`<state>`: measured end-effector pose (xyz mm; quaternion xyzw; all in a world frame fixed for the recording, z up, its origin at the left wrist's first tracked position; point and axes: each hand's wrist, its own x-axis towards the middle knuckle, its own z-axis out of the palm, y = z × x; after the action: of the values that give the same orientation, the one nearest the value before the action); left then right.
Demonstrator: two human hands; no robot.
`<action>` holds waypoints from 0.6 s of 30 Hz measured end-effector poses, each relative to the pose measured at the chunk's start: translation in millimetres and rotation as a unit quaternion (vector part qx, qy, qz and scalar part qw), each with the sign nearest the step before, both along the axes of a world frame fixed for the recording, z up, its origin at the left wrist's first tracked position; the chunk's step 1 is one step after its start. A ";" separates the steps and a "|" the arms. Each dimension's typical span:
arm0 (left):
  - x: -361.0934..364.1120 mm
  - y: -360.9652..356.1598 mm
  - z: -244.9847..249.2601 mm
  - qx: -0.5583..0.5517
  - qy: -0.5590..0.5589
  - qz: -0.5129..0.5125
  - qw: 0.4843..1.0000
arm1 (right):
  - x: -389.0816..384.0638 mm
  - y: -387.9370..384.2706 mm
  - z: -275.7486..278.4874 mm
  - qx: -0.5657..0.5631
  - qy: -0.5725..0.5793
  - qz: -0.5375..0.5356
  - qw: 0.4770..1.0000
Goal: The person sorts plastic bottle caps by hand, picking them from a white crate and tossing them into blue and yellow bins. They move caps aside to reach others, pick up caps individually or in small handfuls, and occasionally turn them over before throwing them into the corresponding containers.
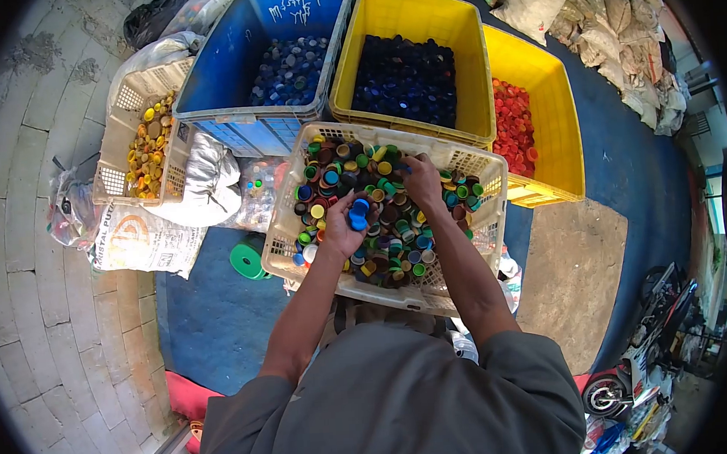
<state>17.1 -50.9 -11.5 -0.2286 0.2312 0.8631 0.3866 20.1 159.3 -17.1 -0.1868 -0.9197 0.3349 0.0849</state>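
Note:
A white plastic crate [496, 210] in front of me holds a mixed heap of bottle caps [392, 217] in green, brown, yellow, black and blue. Over its left half my left hand [344, 230] is turned palm up, fingers curled around several blue bottle caps [358, 213]. My right hand [421, 182] reaches into the back of the heap with its fingers bent together. Something dark bluish shows at those fingertips, too small and shaded to name.
Behind the crate stand a blue bin [249, 117] with blue caps, a yellow bin [474, 62] with dark blue caps and another yellow bin [560, 107] with red caps. A smaller crate [109, 151] of yellow caps is at left. Sacks [537, 0] lie at the back right.

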 end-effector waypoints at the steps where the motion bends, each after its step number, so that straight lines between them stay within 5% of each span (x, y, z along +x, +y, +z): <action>1: -0.6 -0.3 -0.5 0.002 0.000 -0.001 1.000 | -0.2 0.4 1.6 -0.004 -0.001 -0.006 1.000; 14: -7.3 18.4 17.2 0.014 0.030 -0.002 0.999 | 23.5 -48.7 75.3 -0.296 -0.020 0.053 0.954; 16: -7.0 18.1 14.4 -0.043 0.030 0.012 0.999 | 26.6 -51.7 73.9 -0.459 -0.030 -0.031 0.888; 18: -7.0 12.4 11.5 -0.002 0.010 0.056 0.998 | 30.7 -57.5 74.1 -0.626 -0.028 -0.135 0.768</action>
<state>10.2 -38.5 0.0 -0.2333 0.2239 0.8852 0.3344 50.7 101.9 57.0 -0.3301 -0.4739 0.8157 -0.0322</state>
